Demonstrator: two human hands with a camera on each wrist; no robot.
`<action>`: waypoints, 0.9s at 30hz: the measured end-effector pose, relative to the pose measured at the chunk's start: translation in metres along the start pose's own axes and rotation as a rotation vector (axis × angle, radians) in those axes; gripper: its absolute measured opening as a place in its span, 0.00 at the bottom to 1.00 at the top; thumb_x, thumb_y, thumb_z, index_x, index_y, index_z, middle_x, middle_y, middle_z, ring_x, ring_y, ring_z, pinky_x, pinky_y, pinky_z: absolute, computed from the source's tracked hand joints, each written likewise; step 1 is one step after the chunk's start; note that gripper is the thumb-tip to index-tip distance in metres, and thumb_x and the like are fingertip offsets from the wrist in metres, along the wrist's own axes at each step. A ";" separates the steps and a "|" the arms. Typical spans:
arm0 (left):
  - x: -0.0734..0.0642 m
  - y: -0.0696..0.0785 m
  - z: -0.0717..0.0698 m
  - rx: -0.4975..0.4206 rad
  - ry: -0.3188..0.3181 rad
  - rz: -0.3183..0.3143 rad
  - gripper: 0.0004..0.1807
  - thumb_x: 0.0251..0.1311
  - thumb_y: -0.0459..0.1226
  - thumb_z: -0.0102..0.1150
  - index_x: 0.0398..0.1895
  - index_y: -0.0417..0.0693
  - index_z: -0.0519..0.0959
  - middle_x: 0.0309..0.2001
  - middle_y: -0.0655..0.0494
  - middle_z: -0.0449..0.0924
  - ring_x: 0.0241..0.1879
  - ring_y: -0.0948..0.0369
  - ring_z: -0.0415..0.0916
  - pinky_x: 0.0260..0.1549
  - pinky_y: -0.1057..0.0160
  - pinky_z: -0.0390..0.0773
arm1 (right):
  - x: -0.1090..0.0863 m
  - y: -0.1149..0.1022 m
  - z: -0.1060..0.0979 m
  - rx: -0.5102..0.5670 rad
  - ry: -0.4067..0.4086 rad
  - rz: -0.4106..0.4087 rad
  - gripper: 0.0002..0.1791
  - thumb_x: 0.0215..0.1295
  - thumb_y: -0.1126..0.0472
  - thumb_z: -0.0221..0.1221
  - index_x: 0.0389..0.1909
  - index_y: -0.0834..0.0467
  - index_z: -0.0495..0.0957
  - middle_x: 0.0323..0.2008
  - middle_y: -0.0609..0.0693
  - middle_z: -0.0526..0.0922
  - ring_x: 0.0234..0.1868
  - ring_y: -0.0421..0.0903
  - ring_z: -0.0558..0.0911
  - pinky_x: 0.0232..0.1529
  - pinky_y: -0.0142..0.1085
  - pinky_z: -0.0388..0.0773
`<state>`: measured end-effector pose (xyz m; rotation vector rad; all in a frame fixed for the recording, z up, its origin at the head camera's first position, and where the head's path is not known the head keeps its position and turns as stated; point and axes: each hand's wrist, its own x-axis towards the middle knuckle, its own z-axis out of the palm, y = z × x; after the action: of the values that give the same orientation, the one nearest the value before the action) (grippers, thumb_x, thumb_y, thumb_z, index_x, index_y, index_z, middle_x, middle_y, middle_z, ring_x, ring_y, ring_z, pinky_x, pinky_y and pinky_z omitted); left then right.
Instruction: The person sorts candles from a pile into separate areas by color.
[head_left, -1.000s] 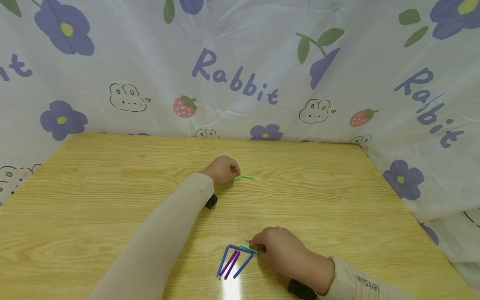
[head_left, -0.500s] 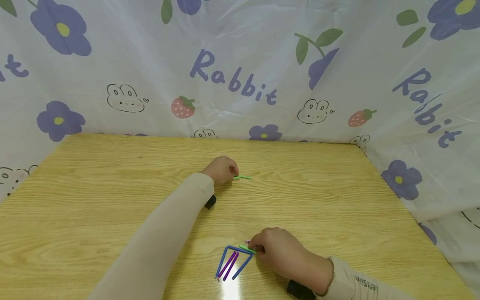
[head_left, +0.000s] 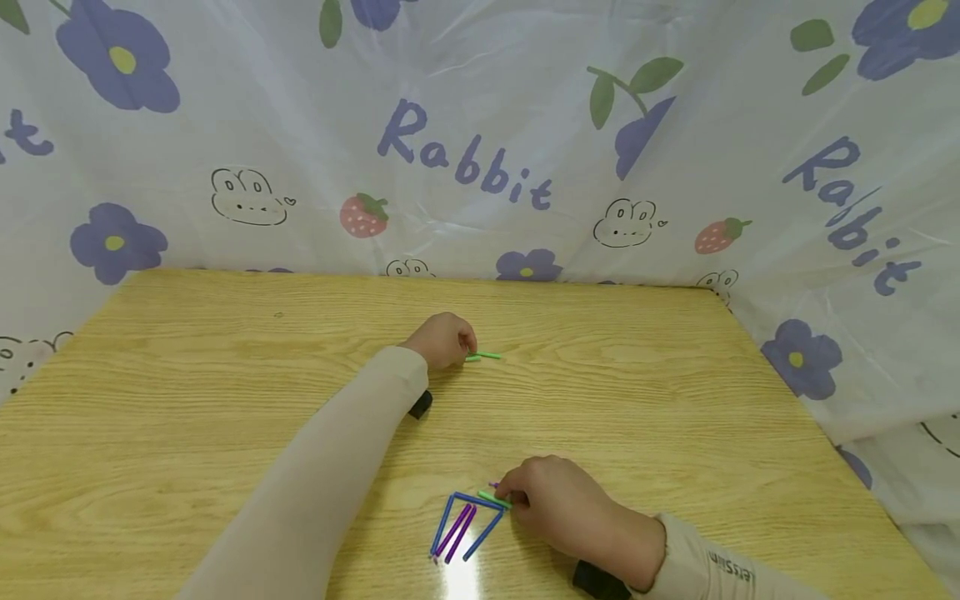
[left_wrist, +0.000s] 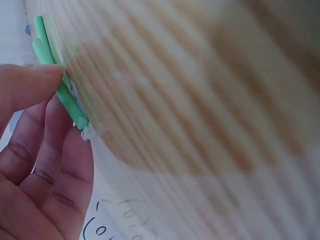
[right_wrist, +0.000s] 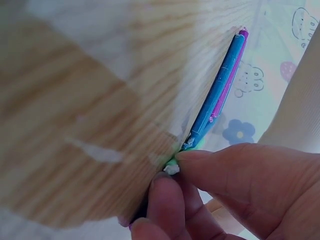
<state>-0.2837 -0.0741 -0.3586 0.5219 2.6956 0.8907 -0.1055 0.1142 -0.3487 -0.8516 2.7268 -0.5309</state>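
My left hand (head_left: pixel 442 340) is at the table's far middle, pinching a short green stick between thumb and fingers. In the left wrist view that green stick (left_wrist: pixel 70 106) lies low against the wood, with a second green stick (left_wrist: pixel 39 22) alongside it. Nearer, my right hand (head_left: pixel 562 500) pinches another green stick (head_left: pixel 491 499) by its right end, next to the top blue stick (head_left: pixel 476 499). Blue sticks on the left (head_left: pixel 442 525) and right (head_left: pixel 483 535) slant down from it, with two purple sticks (head_left: pixel 457 533) between them. My fingers partly hide one more purple piece (head_left: pixel 492 484).
The wooden table (head_left: pixel 637 400) runs back to a white printed curtain (head_left: pixel 480 108). Black wrist devices sit under the left wrist (head_left: pixel 422 405) and right wrist (head_left: pixel 600 581). A bright reflection lies on the wood below the blue and purple sticks.
The green stick at my left hand has turned slightly and lies more nearly parallel to its neighbour. My right hand stays in place; the whole head view shifts a little.
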 end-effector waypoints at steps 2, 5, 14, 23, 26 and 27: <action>0.000 0.000 0.000 0.003 -0.001 -0.005 0.07 0.53 0.26 0.55 0.29 0.44 0.80 0.30 0.53 0.76 0.30 0.59 0.67 0.27 0.66 0.69 | 0.000 0.000 0.000 -0.002 0.001 -0.002 0.10 0.51 0.68 0.60 0.34 0.55 0.83 0.18 0.35 0.70 0.20 0.33 0.64 0.24 0.25 0.65; 0.000 0.001 0.000 -0.007 -0.001 -0.018 0.07 0.53 0.26 0.54 0.29 0.45 0.80 0.31 0.53 0.76 0.31 0.58 0.68 0.28 0.66 0.69 | 0.000 0.000 0.000 -0.003 0.004 -0.007 0.10 0.51 0.68 0.60 0.34 0.55 0.83 0.19 0.36 0.71 0.20 0.33 0.64 0.24 0.25 0.66; -0.003 0.004 -0.001 -0.007 0.001 -0.027 0.11 0.53 0.25 0.50 0.30 0.46 0.80 0.35 0.55 0.76 0.34 0.58 0.68 0.29 0.65 0.69 | 0.000 0.000 0.001 -0.005 0.002 -0.004 0.10 0.52 0.68 0.58 0.33 0.54 0.83 0.24 0.37 0.78 0.20 0.32 0.65 0.25 0.24 0.66; 0.000 0.001 -0.001 0.007 0.008 -0.008 0.11 0.52 0.25 0.49 0.29 0.46 0.80 0.36 0.55 0.77 0.35 0.58 0.69 0.31 0.64 0.70 | 0.000 0.001 0.000 -0.005 0.007 -0.008 0.11 0.51 0.68 0.59 0.34 0.55 0.83 0.22 0.37 0.76 0.20 0.32 0.65 0.25 0.25 0.66; 0.000 0.000 -0.004 0.003 0.012 0.004 0.08 0.53 0.27 0.52 0.30 0.46 0.80 0.34 0.54 0.77 0.34 0.58 0.69 0.32 0.64 0.70 | 0.000 0.001 0.000 -0.005 0.003 -0.007 0.11 0.50 0.69 0.60 0.35 0.55 0.83 0.19 0.35 0.72 0.20 0.33 0.64 0.24 0.25 0.65; 0.000 -0.001 -0.005 0.002 0.013 0.012 0.08 0.53 0.27 0.52 0.30 0.45 0.80 0.34 0.54 0.77 0.34 0.58 0.69 0.32 0.64 0.70 | 0.000 0.001 -0.001 -0.007 0.002 -0.007 0.11 0.50 0.69 0.60 0.35 0.55 0.83 0.18 0.35 0.71 0.20 0.33 0.64 0.24 0.25 0.65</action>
<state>-0.2852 -0.0771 -0.3553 0.5356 2.7085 0.8974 -0.1061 0.1145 -0.3485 -0.8625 2.7297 -0.5243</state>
